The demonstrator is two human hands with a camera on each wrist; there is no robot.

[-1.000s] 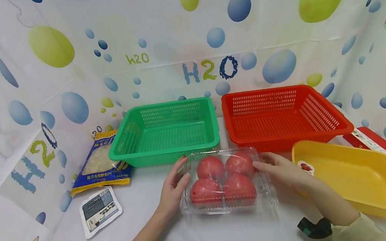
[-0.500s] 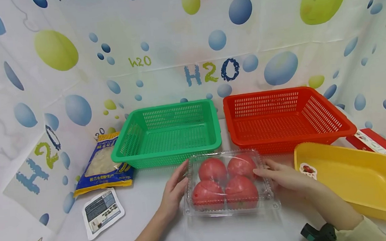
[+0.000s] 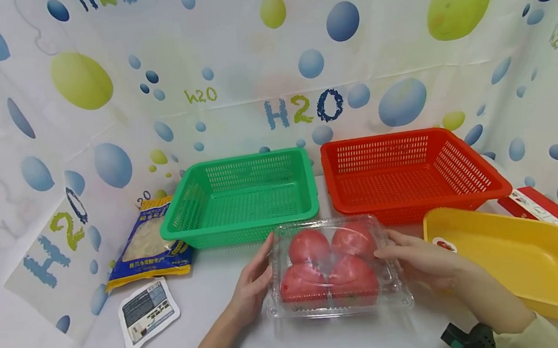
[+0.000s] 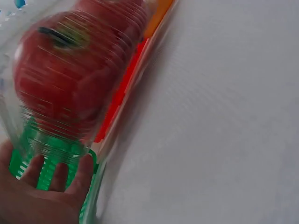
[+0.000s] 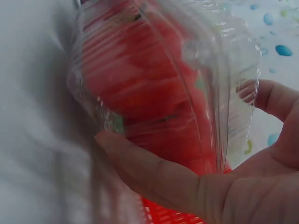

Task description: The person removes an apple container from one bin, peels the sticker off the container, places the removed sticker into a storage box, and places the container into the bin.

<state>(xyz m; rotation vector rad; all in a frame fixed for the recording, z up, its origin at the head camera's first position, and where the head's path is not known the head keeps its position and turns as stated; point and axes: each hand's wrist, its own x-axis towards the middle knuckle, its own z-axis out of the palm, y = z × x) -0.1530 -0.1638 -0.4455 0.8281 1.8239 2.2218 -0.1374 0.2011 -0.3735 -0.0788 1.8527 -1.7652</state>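
A clear plastic clamshell box (image 3: 339,312) lies between both hands in the head view. Inside are several large, round red fruits (image 3: 304,282); in the left wrist view one fruit (image 4: 60,88) shows a dark stem in a greenish hollow. My left hand (image 3: 251,288) is at the box's left end, its fingertips (image 4: 84,163) right at the plastic in the left wrist view. My right hand (image 3: 428,258) grips the right end. In the right wrist view its thumb and a finger (image 5: 154,170) lie on opposite sides of the box. Other right fingers are hidden.
Behind the box stand a green basket (image 3: 244,234) and a red basket (image 3: 409,207). A yellow tub (image 3: 522,264) is beside the right forearm, near a red-and-white box (image 3: 552,212). A blue-and-yellow bag (image 3: 149,244) and a white packet (image 3: 149,315) lie left.
The clamshell box looks slightly larger, its right end shifted right along with the right hand. The left hand keeps its place at the left end. The head view has tilted up a little.
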